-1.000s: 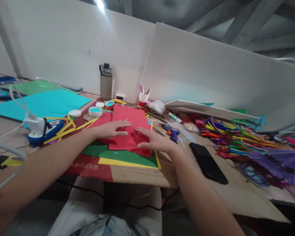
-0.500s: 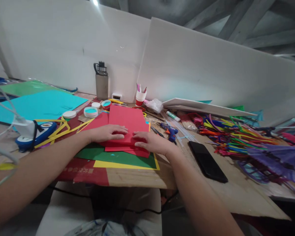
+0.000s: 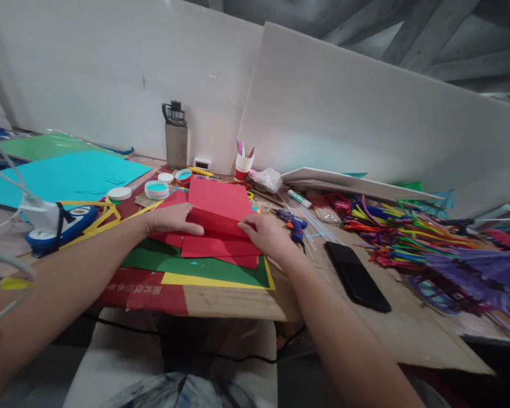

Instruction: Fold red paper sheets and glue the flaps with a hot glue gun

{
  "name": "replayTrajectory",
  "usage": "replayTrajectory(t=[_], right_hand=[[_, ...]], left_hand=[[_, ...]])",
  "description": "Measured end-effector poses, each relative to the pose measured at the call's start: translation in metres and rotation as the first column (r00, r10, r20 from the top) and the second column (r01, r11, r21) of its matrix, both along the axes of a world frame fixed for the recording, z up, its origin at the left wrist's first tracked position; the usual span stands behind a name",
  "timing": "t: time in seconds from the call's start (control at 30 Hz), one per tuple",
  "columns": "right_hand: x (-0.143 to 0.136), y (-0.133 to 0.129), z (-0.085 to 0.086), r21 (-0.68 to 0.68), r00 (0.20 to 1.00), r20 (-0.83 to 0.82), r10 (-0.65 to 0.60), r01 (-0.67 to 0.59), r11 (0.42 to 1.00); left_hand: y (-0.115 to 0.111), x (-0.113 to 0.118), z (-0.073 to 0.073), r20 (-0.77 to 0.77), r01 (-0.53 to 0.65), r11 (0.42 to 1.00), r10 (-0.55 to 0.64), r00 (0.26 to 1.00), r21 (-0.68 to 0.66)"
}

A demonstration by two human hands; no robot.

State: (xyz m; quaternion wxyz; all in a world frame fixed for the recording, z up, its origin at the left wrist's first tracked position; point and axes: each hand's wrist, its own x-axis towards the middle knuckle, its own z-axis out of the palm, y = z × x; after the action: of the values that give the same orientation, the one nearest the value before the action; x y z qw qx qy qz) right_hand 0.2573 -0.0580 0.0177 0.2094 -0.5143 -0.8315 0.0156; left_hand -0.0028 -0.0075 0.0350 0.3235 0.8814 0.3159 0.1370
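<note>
Bottle (image 3: pixel 176 144): upright near white wall (image 3: pixel 89 85). Paper cup (image 3: pixel 243 169): standing right of bottle, holding pens (image 3: pixel 240 149). Phone (image 3: pixel 357 276): flat on cardboard (image 3: pixel 425 337). Glue gun (image 3: pixel 298 228): lying near phone's far end. Pipe cleaners (image 3: pixel 402 229): multicoloured, heaped at right.

The red sheet (image 3: pixel 219 222) is hiding some fingers of the left hand (image 3: pixel 170 218); the left edge is cropping the cyan sheet (image 3: pixel 63 174); purple pleated material (image 3: pixel 478 277) is blurring.

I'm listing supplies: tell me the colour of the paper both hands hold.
The paper is red, seen best in the head view.
</note>
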Motion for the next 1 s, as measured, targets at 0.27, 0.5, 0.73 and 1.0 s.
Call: replayTrajectory(t=[0.27,0.5,0.73,1.0], right_hand=[[0.008,0.002,0.005,0.014,0.986,-0.149,-0.078,0.081,0.997],[0.011,-0.01,0.01,-0.072,0.991,-0.066,0.115,-0.12,0.99],[0.003,-0.01,0.001,-0.193,0.981,0.082,0.175,-0.157,0.969],[0.006,-0.009,0.003,-0.162,0.971,-0.035,0.236,-0.239,0.957]], left_hand=[[-0.001,0.008,-0.004,-0.025,-0.195,0.98,0.196,0.98,0.029],[0.002,0.005,-0.005,-0.049,-0.082,0.997,0.082,0.995,0.007],[0.003,0.005,-0.005,-0.027,0.17,0.985,-0.17,0.985,-0.02],[0.01,-0.001,-0.005,-0.052,0.283,0.956,-0.288,0.956,-0.08]])
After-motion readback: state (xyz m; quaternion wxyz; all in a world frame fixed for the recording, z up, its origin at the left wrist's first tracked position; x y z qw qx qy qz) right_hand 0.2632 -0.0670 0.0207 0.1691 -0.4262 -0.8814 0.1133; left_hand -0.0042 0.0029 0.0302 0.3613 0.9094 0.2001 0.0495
